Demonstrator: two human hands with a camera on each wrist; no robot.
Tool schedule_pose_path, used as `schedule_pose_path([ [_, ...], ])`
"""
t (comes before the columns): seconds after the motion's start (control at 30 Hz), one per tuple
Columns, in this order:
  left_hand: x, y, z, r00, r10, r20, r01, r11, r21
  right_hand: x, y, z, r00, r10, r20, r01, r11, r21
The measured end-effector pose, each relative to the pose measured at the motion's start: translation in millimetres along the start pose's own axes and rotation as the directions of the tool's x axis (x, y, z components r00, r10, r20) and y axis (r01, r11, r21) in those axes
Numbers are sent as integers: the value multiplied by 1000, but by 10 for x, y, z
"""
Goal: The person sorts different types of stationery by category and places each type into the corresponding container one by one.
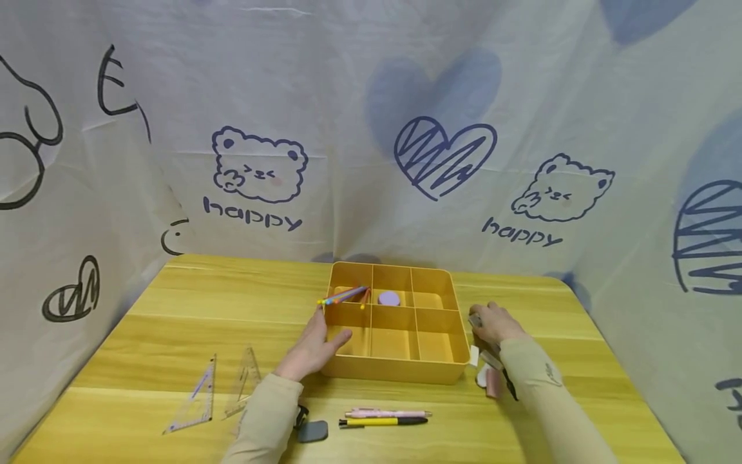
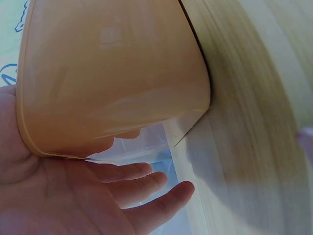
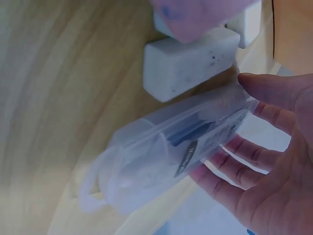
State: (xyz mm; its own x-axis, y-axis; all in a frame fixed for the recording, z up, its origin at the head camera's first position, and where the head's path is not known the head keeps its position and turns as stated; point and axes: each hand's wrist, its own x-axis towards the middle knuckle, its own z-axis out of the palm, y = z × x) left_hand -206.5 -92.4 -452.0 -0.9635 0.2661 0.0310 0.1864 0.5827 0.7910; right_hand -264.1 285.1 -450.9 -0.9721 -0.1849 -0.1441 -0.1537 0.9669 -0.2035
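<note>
My left hand (image 1: 313,351) rests at the left wall of a yellow six-compartment organizer box (image 1: 394,368). Its thumb reaches over the rim, while the other fingers extend along the outside, loosely straight in the left wrist view. To the right of the box, my right hand (image 1: 497,324) pinches a translucent plastic case (image 3: 146,156) with a printed label and a loop at one end. Thumb and fingertips lie on opposite sides of it, close over the table. White erasers (image 3: 188,63) and a pink block (image 3: 200,14) are beside that case.
Colorful thin sticks (image 1: 348,295) lean in the back-left compartment; a round lilac object (image 1: 389,298) sits in the back-middle one. A pink pen (image 1: 388,414) and a yellow pen (image 1: 371,423) lie in front. Clear set squares (image 1: 199,399) and a grey item (image 1: 313,432) lie left.
</note>
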Motion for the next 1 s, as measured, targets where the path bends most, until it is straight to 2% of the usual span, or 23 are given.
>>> schedule_pose_path([
  [0.1,0,0,2,1000,2,0,-2,1000,2,-69,27,-8,1000,-12,0,12,1000,16],
  [0.33,2,-8,11,1000,11,-1,-11,1000,-13,-389,132,-44,999,32,29,-35,993,109],
  [0.5,11,-13,6,1000,7,-1,-7,1000,-20,-594,209,-57,999,26,28,-29,995,93],
  [0.67,8,-3,-5,1000,-2,5,3,1000,-21,-732,237,-27,999,-10,-49,13,997,70],
  [0.83,4,-1,-8,1000,23,-4,-23,999,-31,-760,302,89,989,-9,-150,29,992,126],
  [0.93,3,-1,-10,1000,29,-3,-29,999,-36,-800,327,148,969,-10,-245,44,990,135],
  [1.0,-1,2,-12,999,34,-2,-34,999,-40,-832,326,168,942,-9,-336,56,990,130],
])
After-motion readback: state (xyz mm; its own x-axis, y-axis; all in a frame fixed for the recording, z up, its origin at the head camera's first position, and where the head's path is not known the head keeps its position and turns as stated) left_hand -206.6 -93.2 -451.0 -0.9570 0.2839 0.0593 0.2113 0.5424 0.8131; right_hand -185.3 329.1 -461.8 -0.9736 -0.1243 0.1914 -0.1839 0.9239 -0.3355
